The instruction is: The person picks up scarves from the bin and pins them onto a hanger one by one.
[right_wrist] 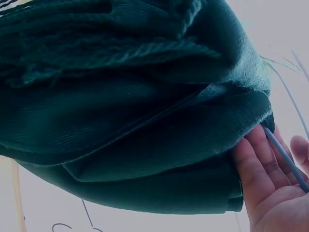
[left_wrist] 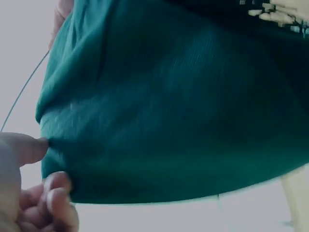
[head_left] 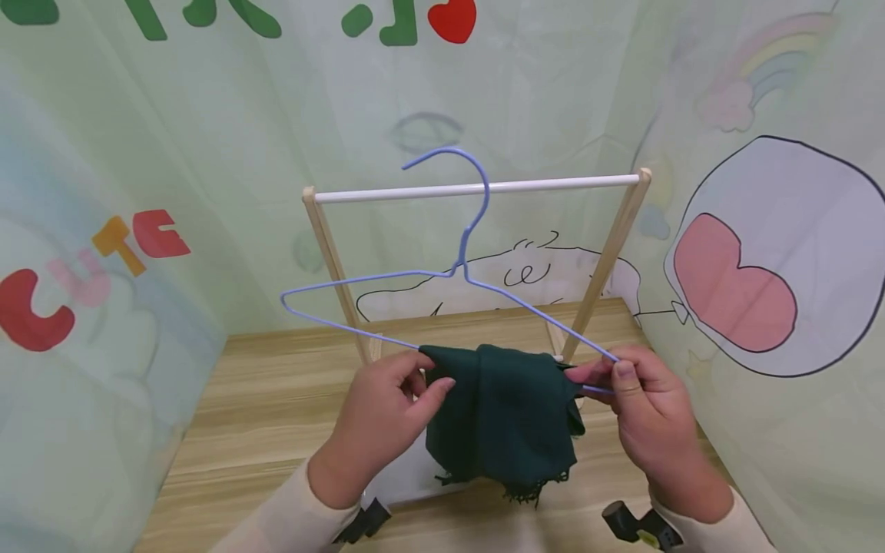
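Note:
A dark green fringed scarf (head_left: 512,418) hangs folded over the bottom bar of a blue-purple wire hanger (head_left: 373,274). My left hand (head_left: 380,418) pinches the scarf's upper left edge between thumb and fingers; in the left wrist view its thumb (left_wrist: 31,150) lies against the cloth. At the hanger's right corner, my right hand (head_left: 657,411) grips the wire, thumb on top. The right wrist view shows the wire (right_wrist: 287,162) crossing that hand's fingers, whose tips touch the scarf's edge. The hanger's hook points up and left. Part of the bar is hidden under the scarf.
Behind the hanger stands a small rack with a white rail (head_left: 560,185) and wooden legs (head_left: 611,250). It stands on a wood-grain tabletop (head_left: 270,407). Printed curtains (head_left: 207,115) close in the back and both sides. A white surface (head_left: 401,476) shows below the scarf.

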Demonstrator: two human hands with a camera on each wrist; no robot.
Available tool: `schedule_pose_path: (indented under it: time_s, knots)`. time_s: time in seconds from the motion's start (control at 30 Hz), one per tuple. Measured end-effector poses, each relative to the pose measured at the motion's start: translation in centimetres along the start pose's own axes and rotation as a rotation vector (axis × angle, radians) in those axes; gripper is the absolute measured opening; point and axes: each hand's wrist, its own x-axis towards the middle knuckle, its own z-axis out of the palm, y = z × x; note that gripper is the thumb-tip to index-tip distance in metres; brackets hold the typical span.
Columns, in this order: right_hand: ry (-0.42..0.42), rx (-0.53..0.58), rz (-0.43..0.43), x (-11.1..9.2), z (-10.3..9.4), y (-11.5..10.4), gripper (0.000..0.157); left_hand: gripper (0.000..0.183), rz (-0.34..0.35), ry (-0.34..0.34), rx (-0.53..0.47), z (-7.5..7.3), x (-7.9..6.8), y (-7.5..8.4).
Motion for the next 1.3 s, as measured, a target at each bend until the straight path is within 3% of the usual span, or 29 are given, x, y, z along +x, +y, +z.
schedule_pose_path:
  time_s: [0.13,0.27,0.4,0.7,0.9,1.13,1.3]
  knots:
    - [-0.001,-0.012,0.010,0.1,-0.1,0.1,0.027,0.019,-0.182,-0.099,-0.168,0.8,0.2,0.3]
    - [0.005,-0.023,0.007,0.1,-0.1,0.1,0.027,0.016,-0.255,-0.129,-0.286,1.3,0.5,0.6]
    - [0.021,-0.032,0.012,0.1,-0.3,0.0,0.026,0.019,-0.232,-0.130,-0.306,1.4,0.8,0.8]
    - [0.066,-0.059,0.053,-0.5,-1.0,0.0,0.026,0.025,-0.177,-0.061,-0.281,0.7,0.6,0.2]
    - [0.069,-0.066,0.046,-0.6,-1.4,0.2,0.027,0.026,-0.185,-0.043,-0.306,0.3,0.7,0.1]
    - [0.081,-0.031,0.036,-0.7,-1.8,-0.1,0.030,0.026,-0.195,0.027,-0.308,-0.2,0.5,-0.1]
    - [0.093,-0.002,0.034,-0.8,-1.8,-0.2,0.030,0.013,-0.244,0.065,-0.342,-0.4,0.3,0.1]
